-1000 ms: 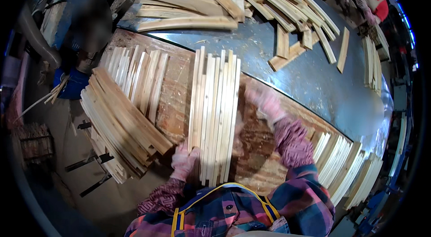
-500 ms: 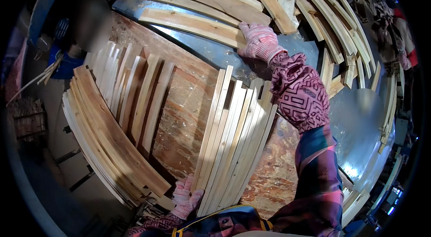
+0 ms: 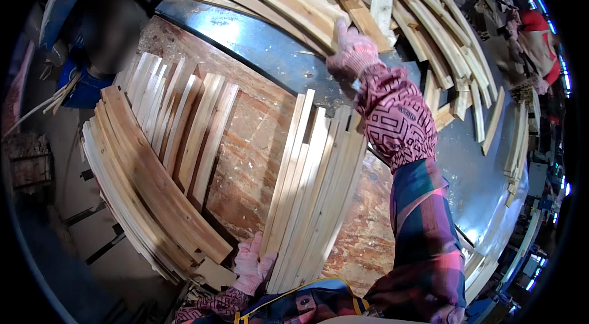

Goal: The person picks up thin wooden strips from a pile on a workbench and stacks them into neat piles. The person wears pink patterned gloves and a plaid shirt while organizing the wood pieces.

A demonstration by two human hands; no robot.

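My right hand (image 3: pixel 356 53), in a pink glove, is at the near right end of a curved wooden strip (image 3: pixel 282 5) on the metal table. Its fingers close around that end, and one finger lies along the top. My left hand (image 3: pixel 250 267), also gloved, is low in the view with its fingers apart. It rests against the near end of a row of upright-set wooden strips (image 3: pixel 313 195) and does not grip them.
More curved strips (image 3: pixel 153 183) stand in a stack at the left, beside shorter pieces (image 3: pixel 199 134). A brown-stained board (image 3: pixel 239 171) lies beneath. A heap of strips (image 3: pixel 438 36) covers the back right of the metal table (image 3: pixel 485 158). A blue container (image 3: pixel 83 88) stands far left.
My right hand has shifted slightly, and the front strip on the metal table has moved back onto the others, baring metal in front. My left hand has stayed in nearly the same place.
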